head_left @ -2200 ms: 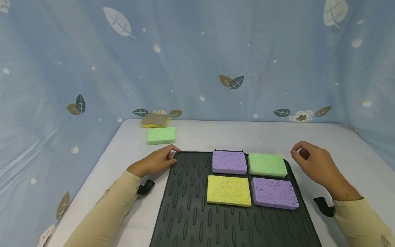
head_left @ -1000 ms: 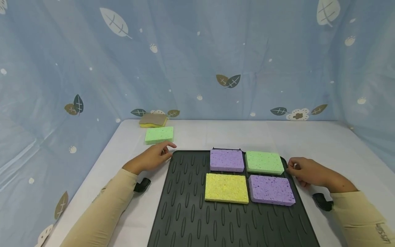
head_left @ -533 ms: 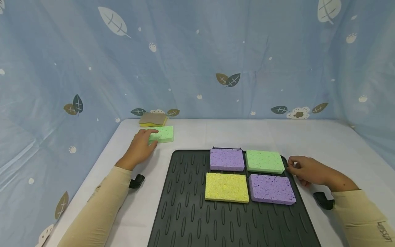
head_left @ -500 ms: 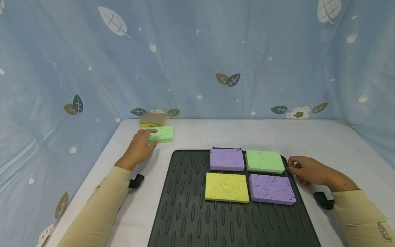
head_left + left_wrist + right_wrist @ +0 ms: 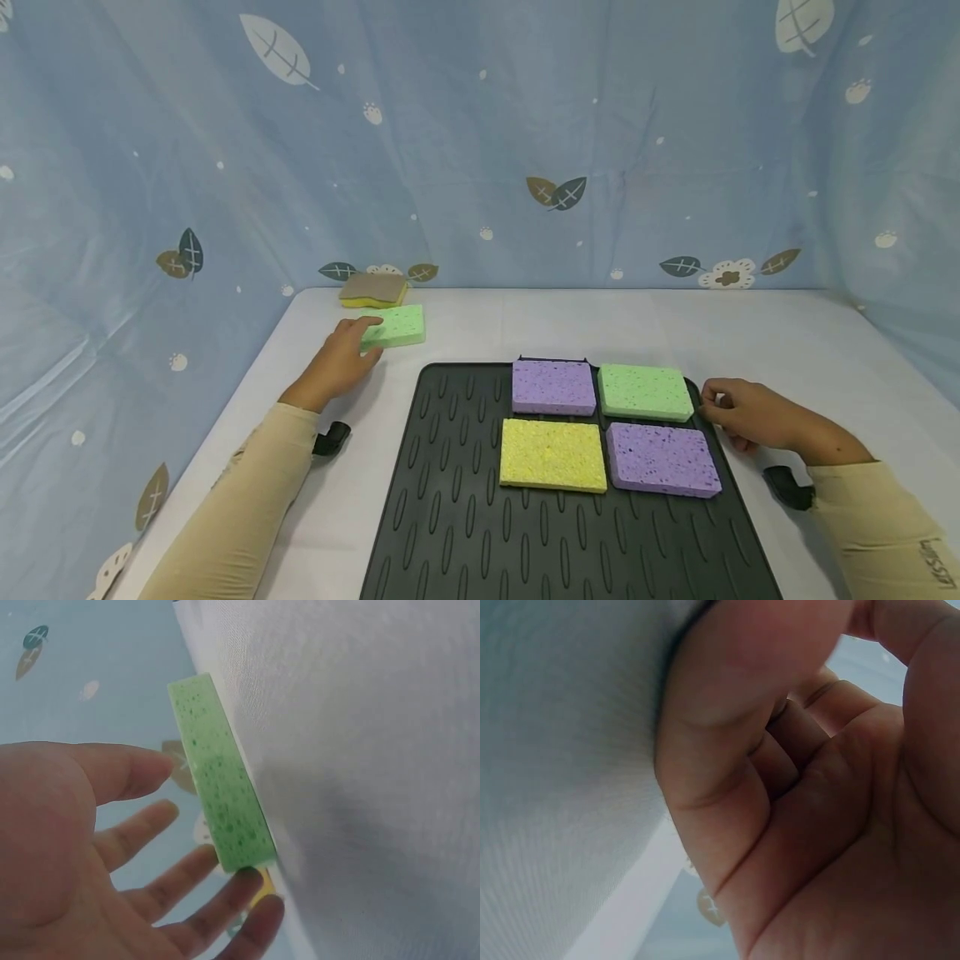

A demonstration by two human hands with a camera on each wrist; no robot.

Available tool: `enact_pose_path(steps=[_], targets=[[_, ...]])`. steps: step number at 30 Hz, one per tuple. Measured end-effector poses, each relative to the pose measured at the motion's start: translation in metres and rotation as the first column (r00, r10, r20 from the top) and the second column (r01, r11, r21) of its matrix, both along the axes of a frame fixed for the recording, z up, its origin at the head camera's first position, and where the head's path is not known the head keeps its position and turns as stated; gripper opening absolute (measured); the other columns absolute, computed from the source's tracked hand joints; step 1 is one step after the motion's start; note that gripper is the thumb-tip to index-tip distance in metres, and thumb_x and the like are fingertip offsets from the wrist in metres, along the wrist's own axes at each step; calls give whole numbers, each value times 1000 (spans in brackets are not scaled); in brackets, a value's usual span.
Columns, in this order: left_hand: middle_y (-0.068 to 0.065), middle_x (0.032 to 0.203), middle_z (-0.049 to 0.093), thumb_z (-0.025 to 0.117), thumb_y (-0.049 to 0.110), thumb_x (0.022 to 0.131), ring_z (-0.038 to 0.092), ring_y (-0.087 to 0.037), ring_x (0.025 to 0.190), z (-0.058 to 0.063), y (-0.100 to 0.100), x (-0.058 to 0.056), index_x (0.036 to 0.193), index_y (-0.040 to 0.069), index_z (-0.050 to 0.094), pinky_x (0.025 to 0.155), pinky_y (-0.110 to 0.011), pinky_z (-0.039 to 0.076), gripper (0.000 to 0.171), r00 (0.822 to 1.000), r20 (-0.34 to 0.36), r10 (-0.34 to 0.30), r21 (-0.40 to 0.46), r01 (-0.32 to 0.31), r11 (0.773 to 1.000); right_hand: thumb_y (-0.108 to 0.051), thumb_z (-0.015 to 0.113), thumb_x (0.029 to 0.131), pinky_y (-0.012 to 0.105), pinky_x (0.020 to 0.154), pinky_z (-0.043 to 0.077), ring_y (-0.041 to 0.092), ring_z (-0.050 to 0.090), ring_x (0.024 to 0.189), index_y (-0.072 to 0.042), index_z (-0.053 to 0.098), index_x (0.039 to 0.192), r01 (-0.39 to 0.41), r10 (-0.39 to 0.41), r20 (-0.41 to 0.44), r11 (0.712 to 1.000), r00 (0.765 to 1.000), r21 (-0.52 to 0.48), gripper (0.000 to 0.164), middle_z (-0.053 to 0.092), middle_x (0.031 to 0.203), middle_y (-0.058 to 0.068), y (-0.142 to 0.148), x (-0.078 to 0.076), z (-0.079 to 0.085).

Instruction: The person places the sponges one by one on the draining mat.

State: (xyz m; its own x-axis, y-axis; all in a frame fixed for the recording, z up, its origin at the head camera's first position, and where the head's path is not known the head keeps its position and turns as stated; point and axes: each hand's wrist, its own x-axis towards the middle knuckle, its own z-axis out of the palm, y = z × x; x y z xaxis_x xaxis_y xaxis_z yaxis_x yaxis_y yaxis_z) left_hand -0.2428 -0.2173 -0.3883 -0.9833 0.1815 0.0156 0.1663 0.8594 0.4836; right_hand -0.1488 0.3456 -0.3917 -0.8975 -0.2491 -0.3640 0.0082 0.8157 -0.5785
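My left hand [image 5: 335, 360] reaches over the left end of a light green sponge [image 5: 401, 327] lying on the white table. In the left wrist view the fingers are spread near the green sponge [image 5: 221, 772]; the thumb stands apart from it. My right hand [image 5: 768, 421] rests on the table with loosely bent fingers, its fingertips at the right edge of a dark ribbed mat [image 5: 450, 517]. Close up, the right palm [image 5: 825, 817] shows nothing in it. On the mat lie a yellow sponge [image 5: 553, 455], two purple sponges [image 5: 553, 387] and another green sponge [image 5: 646, 392].
Behind the loose green sponge lies a yellow sponge with a grey-brown top [image 5: 372, 289]. A blue leaf-print curtain [image 5: 480, 142] hangs behind and left of the white table [image 5: 480, 325]. Black wrist devices [image 5: 332, 439] sit under both wrists.
From the mat's far left corner my left hand has moved back and left to the loose green sponge. My right hand came down to the mat's right edge and stays there.
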Motion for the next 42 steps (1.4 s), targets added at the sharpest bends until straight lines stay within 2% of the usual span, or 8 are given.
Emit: enact_pose_path(steps=[5, 13, 16, 20, 24, 27, 34, 42], targets=[[-27, 139, 46, 55, 20, 102, 48, -46, 125, 3, 1, 3, 148, 7, 44, 98, -62, 43, 49, 1000, -17, 14, -26, -15, 1000, -17, 51, 102, 30, 48, 46, 17, 51, 57, -7, 49, 95, 6, -6, -1, 1000, 1000, 3, 12, 50, 67, 1, -1, 0, 1], [-21, 119, 59, 56, 21, 101, 58, -37, 103, 6, 2, 4, 142, 7, 52, 84, -52, 47, 43, 999, -50, 22, -43, -24, 999, -16, 51, 102, 30, 49, 46, 17, 51, 58, -7, 50, 96, 10, -10, 6, 1000, 1000, 8, 11, 51, 68, 2, -1, -1, 1], [-21, 120, 60, 58, 22, 100, 57, -39, 107, 5, 3, 4, 139, 8, 55, 86, -56, 44, 41, 996, -84, 32, -57, -37, 998, -16, 51, 101, 30, 49, 46, 17, 51, 57, -7, 50, 96, 9, -9, 4, 1000, 1000, 7, 10, 50, 68, 2, -1, -1, 1], [-28, 144, 44, 63, 23, 97, 42, -49, 131, 2, 0, 3, 144, 9, 51, 99, -68, 36, 50, 994, -103, 47, -77, -55, 996, -17, 51, 102, 30, 48, 45, 16, 50, 57, -7, 49, 96, 3, -3, -5, 1000, 1000, 11, 11, 50, 68, 1, -2, -2, 1], [-32, 160, 19, 64, 27, 97, 23, -56, 144, -1, -4, 2, 155, 7, 35, 107, -75, 26, 67, 1000, 12, 22, -117, -21, 993, -16, 51, 101, 30, 48, 45, 16, 50, 57, -7, 49, 96, 1, -1, -13, 1000, 1000, 14, 11, 50, 68, 1, -3, -2, 1], [-33, 161, 12, 63, 30, 98, 18, -56, 145, -4, -6, 1, 158, 8, 28, 108, -76, 22, 72, 996, 91, 2, -139, 11, 990, -16, 51, 101, 30, 48, 44, 16, 50, 57, -7, 49, 96, 4, -4, -13, 1000, 1000, 16, 10, 50, 68, 1, -3, -2, 0], [-31, 153, 31, 66, 34, 96, 37, -54, 135, -6, -5, 1, 153, 8, 37, 102, -72, 33, 69, 999, 38, 19, -145, -14, 989, -16, 51, 102, 30, 48, 44, 16, 50, 56, -7, 48, 94, 8, -8, -9, 1000, 1000, 17, 11, 49, 67, 1, -3, -1, 2], [-32, 143, 41, 68, 38, 95, 47, -51, 126, -4, -3, 3, 145, 9, 47, 96, -67, 41, 62, 998, 4, 60, -166, -58, 984, -16, 51, 102, 30, 47, 44, 16, 49, 56, -8, 48, 94, 14, -14, -7, 1000, 1000, 19, 11, 49, 66, 1, -4, 1, 1]])
